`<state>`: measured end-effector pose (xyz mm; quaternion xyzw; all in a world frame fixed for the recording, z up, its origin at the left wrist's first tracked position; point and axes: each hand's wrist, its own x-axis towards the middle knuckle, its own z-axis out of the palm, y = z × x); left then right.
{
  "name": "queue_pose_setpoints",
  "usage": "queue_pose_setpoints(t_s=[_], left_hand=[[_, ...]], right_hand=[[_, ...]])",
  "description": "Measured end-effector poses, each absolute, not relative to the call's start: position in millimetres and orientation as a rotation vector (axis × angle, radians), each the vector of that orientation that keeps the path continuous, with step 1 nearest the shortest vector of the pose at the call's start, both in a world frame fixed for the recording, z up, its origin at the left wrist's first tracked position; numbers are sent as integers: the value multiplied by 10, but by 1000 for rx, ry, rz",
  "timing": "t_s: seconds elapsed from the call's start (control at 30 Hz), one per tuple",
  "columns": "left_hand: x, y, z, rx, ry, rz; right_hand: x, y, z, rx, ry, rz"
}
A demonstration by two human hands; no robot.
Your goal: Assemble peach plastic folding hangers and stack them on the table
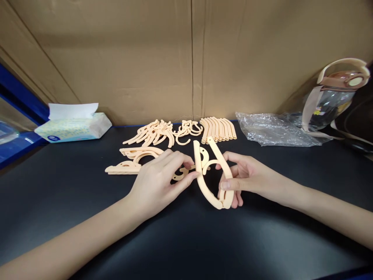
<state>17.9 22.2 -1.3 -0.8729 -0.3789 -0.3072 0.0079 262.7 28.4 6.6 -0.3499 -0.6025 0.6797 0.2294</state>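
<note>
Table: its black top [186, 245] is left bare nearest the forearms, seemingly for working room.
Tissue pack: [72, 126] set at the far left, apparently out of the way.
Right hand: [240, 177] thumb pressed on the hanger's right side, fingers wrapped behind, probably for steadiness.
Left hand: [166, 182] thumb tip touching the hanger's left side; whether it is pinched cannot be told.
Hanger: [208, 192] held above the table between both hands, bottom joint downward.
Curved arms: [218, 130] lined up behind, presumably for easy picking.
Hooks: [188, 128] heaped beside them.
</note>
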Motion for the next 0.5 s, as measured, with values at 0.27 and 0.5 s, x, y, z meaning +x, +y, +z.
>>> queue_pose_setpoints(t_s=[0.27,0.5], left_hand=[[286,104,3,-2867,-1274,-964],[392,22,-18,-2792,-1302,-846]], right_hand=[[2593,253,77,-910,-1583,1910],[2588,242,47,-847,-1682,1924]])
